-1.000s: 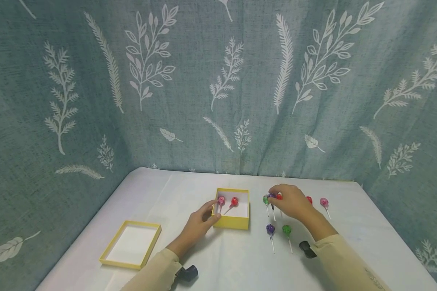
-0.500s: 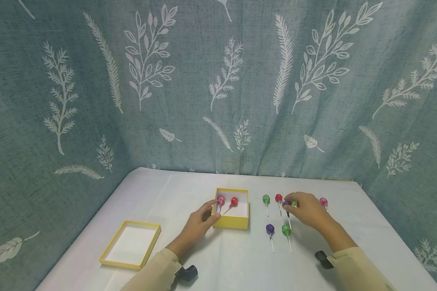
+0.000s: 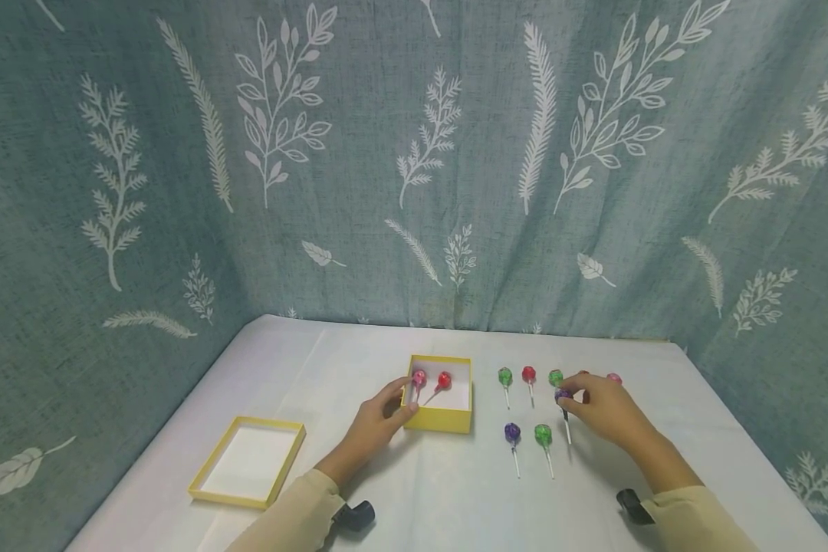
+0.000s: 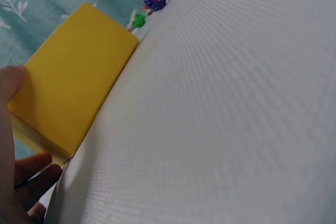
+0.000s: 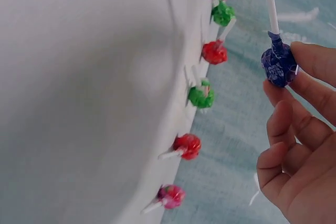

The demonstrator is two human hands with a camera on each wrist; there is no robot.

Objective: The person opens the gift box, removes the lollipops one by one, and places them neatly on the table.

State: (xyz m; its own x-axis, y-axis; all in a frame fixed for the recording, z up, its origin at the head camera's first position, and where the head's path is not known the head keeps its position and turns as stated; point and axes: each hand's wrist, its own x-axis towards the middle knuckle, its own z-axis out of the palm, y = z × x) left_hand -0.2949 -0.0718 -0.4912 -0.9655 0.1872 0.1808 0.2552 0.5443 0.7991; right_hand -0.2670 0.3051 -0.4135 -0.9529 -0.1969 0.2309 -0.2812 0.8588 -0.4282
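Observation:
A yellow box [image 3: 442, 419] stands at mid-table with a pink lollipop [image 3: 419, 378] and a red lollipop [image 3: 445, 380] inside. My left hand [image 3: 402, 400] grips its left near corner; the left wrist view shows the thumb [image 4: 10, 85] on the yellow box [image 4: 73, 98]. My right hand [image 3: 573, 397] pinches a purple lollipop [image 3: 562, 395] by its head, stick pointing toward me, just above the cloth. In the right wrist view the purple lollipop [image 5: 278, 64] sits between my fingertips [image 5: 310, 59].
Several lollipops lie to the right of the box: a back row from a green one [image 3: 505, 376] to a pink one [image 3: 614, 378], and a purple [image 3: 512, 432] and a green [image 3: 542, 434] nearer me. The yellow lid [image 3: 210, 479] lies at front left. A leaf-patterned curtain surrounds the table.
My right hand has carried the purple lollipop rightward along the back row and slightly toward me, uncovering the green and red ones. The left hand and box have not moved.

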